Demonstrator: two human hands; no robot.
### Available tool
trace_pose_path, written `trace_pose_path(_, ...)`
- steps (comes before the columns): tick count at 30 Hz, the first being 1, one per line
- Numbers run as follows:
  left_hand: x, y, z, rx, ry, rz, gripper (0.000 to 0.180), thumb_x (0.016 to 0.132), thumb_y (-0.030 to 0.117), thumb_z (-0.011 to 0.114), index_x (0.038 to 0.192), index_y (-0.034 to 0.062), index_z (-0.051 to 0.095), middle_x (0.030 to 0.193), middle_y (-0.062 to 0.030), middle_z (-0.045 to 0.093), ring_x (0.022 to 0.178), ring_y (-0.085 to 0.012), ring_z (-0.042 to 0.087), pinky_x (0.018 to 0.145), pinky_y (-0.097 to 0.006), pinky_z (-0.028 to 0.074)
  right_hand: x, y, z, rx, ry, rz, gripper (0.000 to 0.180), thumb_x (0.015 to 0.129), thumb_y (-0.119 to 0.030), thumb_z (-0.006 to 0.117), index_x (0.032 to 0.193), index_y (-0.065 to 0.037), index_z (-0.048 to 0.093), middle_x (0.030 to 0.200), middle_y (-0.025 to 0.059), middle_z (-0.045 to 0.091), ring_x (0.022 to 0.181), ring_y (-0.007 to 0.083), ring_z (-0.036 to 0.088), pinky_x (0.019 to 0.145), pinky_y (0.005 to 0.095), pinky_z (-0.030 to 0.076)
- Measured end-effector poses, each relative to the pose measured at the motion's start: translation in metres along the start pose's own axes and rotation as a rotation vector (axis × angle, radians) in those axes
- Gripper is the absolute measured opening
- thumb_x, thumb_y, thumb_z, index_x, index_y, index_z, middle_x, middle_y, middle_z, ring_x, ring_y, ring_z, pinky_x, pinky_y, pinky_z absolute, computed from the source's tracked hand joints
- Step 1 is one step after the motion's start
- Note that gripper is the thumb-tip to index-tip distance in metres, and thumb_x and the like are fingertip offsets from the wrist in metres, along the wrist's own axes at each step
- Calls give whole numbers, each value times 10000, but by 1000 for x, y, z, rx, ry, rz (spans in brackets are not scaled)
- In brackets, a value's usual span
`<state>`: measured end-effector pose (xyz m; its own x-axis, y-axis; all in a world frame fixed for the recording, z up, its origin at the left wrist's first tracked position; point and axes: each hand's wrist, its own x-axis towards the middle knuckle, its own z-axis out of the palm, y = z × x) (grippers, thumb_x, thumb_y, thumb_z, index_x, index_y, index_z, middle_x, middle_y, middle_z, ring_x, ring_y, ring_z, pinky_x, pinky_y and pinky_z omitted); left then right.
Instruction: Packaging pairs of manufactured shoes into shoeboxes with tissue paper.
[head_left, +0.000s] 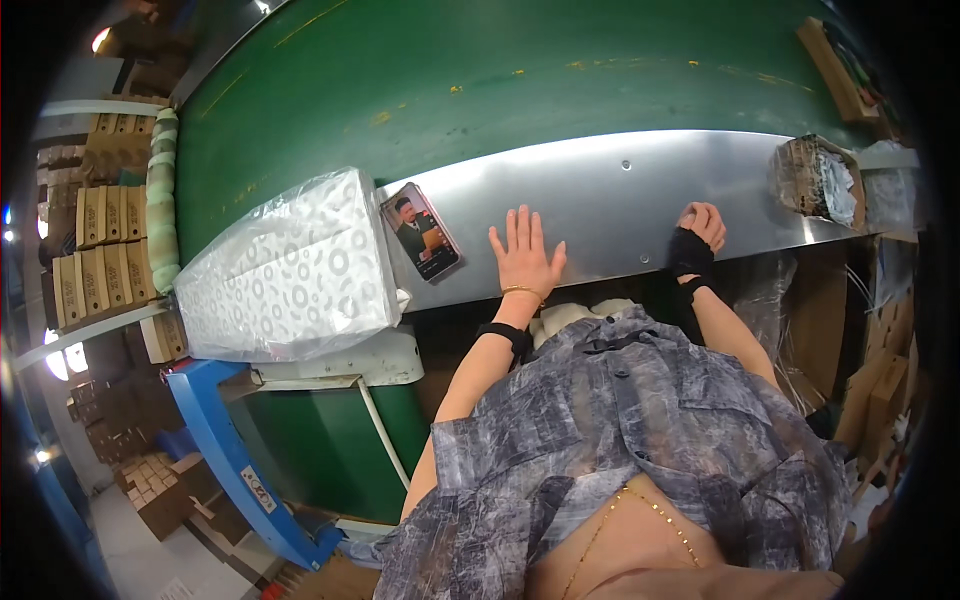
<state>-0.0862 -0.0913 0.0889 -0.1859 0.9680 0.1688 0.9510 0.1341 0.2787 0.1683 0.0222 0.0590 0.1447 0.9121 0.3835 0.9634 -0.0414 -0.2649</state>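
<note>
My left hand (527, 250) lies flat on the steel strip (590, 190), fingers spread, holding nothing. A thin bracelet and a black band circle that wrist. Farther right, my right hand (704, 226) rests on the same strip with its fingers curled in loosely; nothing shows in them. It wears a black wrist support (688, 255). Left of my left hand, a smartphone (422, 232) with a lit screen lies beside a clear plastic bag (290, 270) that wraps a white, grey-patterned package. Neither hand touches the phone or the bag.
Beyond the steel strip stretches a green conveyor belt (480, 70). A taped cardboard box (820, 180) with crumpled plastic sits at the right end. Stacked brown cartons (100, 280) stand at the left, behind a roller (163, 200). A blue frame (225, 450) rises at lower left.
</note>
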Motion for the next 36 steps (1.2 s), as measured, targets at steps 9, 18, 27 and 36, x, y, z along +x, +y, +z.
trace_pose_path(9,24,10,-9,35,21,41,549,773,383,520,1185,32,429,1279,-143,388,1223,-284,303,1000,-505,157,18,-2,3,-94,103,17,148,736,-105,510,873,-139,554,1019,77,514,961,291,470,776,433,389)
trace_pose_path(18,-7,10,1,123,-34,1,610,757,367,493,1200,-41,391,1296,-204,342,1243,-333,256,996,-527,137,0,0,-8,114,312,-68,148,678,-74,543,825,-84,556,931,47,538,849,234,511,673,377,377)
trace_pose_path(27,-4,-2,16,135,13,-61,630,726,397,504,1177,-35,420,1262,-225,381,1215,-367,292,987,-547,147,3,20,-8,262,60,-169,252,706,-197,557,952,-142,562,1047,49,504,976,223,466,782,402,352)
trace_pose_path(36,5,30,-42,356,-228,-9,678,827,522,330,1262,4,365,1324,-172,334,1247,-291,275,995,-488,194,57,88,-17,91,-70,263,439,732,-366,537,1075,-91,527,1233,111,391,1149,251,319,933,495,195)
